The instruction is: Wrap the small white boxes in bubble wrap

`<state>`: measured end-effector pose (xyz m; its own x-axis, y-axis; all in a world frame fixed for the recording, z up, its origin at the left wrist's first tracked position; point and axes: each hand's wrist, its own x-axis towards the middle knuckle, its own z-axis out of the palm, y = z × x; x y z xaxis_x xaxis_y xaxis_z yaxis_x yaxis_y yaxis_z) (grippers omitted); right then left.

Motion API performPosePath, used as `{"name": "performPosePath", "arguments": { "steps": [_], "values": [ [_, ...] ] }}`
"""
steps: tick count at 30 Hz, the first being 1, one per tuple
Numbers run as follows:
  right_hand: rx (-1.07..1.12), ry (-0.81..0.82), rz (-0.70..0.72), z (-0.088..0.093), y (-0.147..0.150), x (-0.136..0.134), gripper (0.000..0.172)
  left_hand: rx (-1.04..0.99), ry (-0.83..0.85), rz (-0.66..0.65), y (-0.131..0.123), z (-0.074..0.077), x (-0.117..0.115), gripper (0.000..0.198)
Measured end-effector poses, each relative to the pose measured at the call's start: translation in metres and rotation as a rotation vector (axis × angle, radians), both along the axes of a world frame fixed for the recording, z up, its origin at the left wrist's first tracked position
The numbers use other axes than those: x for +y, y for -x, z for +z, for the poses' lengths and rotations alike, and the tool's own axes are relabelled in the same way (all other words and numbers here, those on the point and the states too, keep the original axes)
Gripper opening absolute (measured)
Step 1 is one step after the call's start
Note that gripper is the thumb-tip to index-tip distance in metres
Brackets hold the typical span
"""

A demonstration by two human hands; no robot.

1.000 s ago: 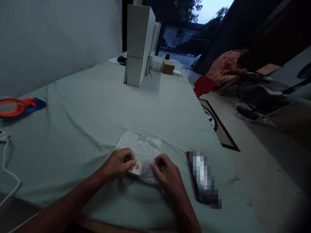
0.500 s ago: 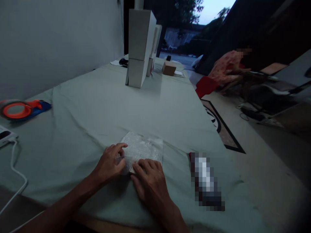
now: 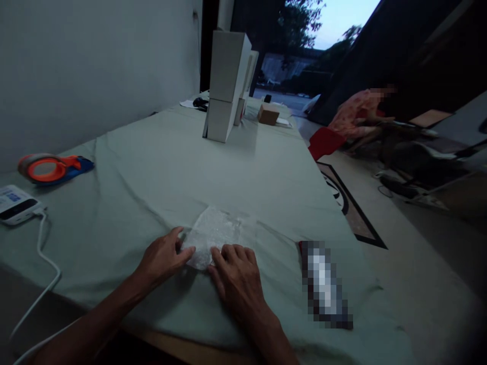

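A small bundle of bubble wrap [image 3: 211, 235] lies on the pale green cloth [image 3: 160, 167] near the table's front edge. My left hand [image 3: 163, 256] grips its left side, thumb and fingers closed on the wrap. My right hand [image 3: 238, 276] presses flat on the bundle's near right edge, fingers stretched out side by side. What is inside the wrap is hidden.
A blurred-out flat object with a red edge [image 3: 325, 284] lies right of my hands. At the left are an orange and blue tape dispenser [image 3: 51, 168] and a white device [image 3: 15, 204] with a cable. White boxes [image 3: 226, 83] and a brown box [image 3: 268, 114] stand farther back. A person [image 3: 359, 111] sits at the right.
The wrap has been folded over the small card, which no longer shows. My right hand went from pinching the wrap to lying flat on it. The view shifted a little.
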<state>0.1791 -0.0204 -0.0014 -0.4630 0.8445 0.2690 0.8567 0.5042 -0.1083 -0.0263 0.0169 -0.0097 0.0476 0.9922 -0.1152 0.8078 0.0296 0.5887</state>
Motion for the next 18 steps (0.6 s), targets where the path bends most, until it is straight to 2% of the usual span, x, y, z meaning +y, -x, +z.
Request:
{"name": "performPosePath", "arguments": {
  "steps": [3, 7, 10, 13, 18],
  "values": [
    [-0.022, -0.012, 0.010, 0.003, 0.001, -0.001, 0.032, -0.042, 0.037, -0.048, -0.003, -0.002, 0.006, 0.041],
    [-0.070, -0.038, 0.011, 0.005, 0.004, 0.001, 0.021, -0.168, 0.025, -0.094, -0.011, -0.006, 0.013, 0.017],
    [-0.115, -0.062, 0.020, 0.003, 0.007, 0.004, 0.013, -0.248, -0.024, -0.069, -0.022, -0.003, 0.015, 0.020],
    [-0.130, -0.059, 0.035, 0.004, 0.007, 0.004, 0.016, -0.313, -0.021, -0.069, -0.035, 0.000, 0.015, 0.017],
    [-0.057, 0.042, 0.055, 0.016, 0.001, -0.008, 0.034, -0.719, 0.193, -0.019, -0.053, 0.003, 0.013, 0.016]
  ]
}}
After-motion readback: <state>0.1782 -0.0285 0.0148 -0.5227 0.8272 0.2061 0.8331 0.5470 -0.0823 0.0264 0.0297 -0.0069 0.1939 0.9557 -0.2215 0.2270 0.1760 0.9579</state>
